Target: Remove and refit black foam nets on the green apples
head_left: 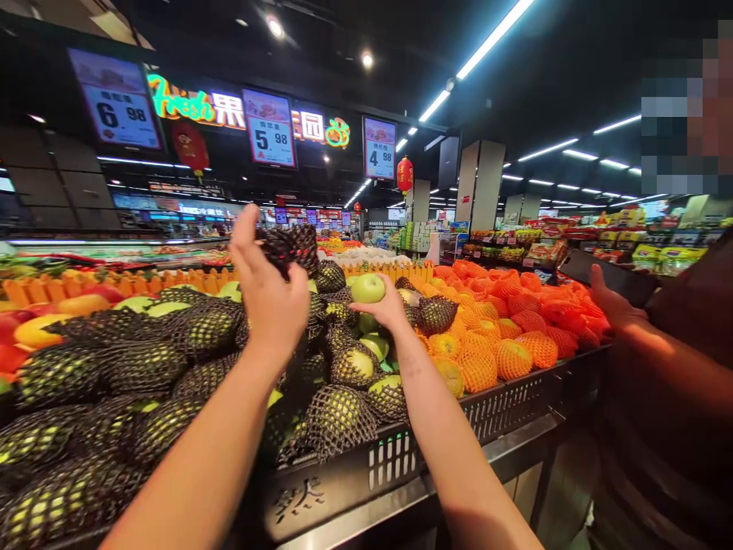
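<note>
My right hand (385,309) holds a bare green apple (367,288) up over the fruit display. My left hand (270,294) is raised beside it, gripping an empty black foam net sleeve (291,249). Below both hands lies a heap of green apples wrapped in black nets (343,416), piled in a black plastic crate (395,458). The apple and the sleeve are apart, about a hand's width from each other.
Oranges in orange nets (504,336) fill the crate to the right. Another person at the right edge holds a dark phone (610,276) over the oranges. Red and yellow fruit (34,321) lies far left. Price signs (269,128) hang overhead; an aisle runs behind.
</note>
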### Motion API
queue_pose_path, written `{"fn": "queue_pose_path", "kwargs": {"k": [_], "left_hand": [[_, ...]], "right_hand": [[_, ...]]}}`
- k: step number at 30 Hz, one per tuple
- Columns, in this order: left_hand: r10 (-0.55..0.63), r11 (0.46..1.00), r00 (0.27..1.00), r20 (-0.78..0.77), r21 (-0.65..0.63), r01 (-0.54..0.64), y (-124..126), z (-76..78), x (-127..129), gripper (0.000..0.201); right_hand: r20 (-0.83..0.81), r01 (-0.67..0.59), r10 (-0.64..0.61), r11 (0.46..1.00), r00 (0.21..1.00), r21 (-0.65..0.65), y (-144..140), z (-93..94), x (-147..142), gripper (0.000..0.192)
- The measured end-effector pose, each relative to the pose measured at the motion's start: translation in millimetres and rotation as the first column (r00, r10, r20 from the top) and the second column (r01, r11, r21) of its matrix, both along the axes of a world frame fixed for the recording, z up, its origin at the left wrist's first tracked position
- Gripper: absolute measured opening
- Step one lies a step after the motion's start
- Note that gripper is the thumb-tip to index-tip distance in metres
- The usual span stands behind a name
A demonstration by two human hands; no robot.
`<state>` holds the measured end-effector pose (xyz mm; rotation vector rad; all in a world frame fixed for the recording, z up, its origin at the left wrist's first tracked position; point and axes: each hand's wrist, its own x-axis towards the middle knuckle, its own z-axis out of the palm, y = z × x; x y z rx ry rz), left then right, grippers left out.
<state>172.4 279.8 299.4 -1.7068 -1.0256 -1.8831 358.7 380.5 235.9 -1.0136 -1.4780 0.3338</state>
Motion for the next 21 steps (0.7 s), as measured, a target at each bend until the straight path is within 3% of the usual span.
{"fn": "queue_pose_path", "kwargs": {"k": [3, 5, 8, 11, 13, 17, 21], "left_hand": [[0.046, 0.992, 0.994, 0.094, -0.123, -0.034, 38, -10.2, 24, 0.036], [0.06, 0.966, 0.998, 0.029, -0.253, -0.05, 55, -21.8, 33, 0.023], [0.126, 0.908, 0.991, -0.042, -0.397, -0.132, 64, -37.7, 28, 0.02], [0.205, 0.904, 0.978, -0.021, -0.38, -0.198, 67, -44.7, 16, 0.022], [0.205, 0.914, 0.978, 0.026, -0.363, -0.182, 72, -45.4, 10, 0.021], [0.144, 0.934, 0.974, 0.173, -0.349, -0.076, 81, -44.7, 6, 0.012], [0.076, 0.935, 0.927, 0.367, -0.349, 0.061, 85, -44.3, 3, 0.014]], "right_hand": [[0.044, -0.042, 0.041, 0.999, 0.998, 0.03, 2, 0.1, 0, 0.083], [0.089, -0.039, 0.035, 0.998, 0.995, 0.04, 3, -0.2, -1, 0.082], [0.168, -0.002, -0.006, 0.999, 0.986, 0.047, 4, -1.3, -3, 0.08], [0.225, 0.024, -0.024, 1.0, 0.974, 0.006, 3, -3.1, -5, 0.082], [0.24, 0.053, -0.037, 0.997, 0.97, -0.061, 2, -4.4, -5, 0.085], [0.241, 0.11, -0.063, 0.976, 0.969, -0.186, 0, -6.6, -6, 0.08], [0.257, 0.107, -0.055, 0.975, 0.965, -0.193, 2, -8.3, -6, 0.064]]}}
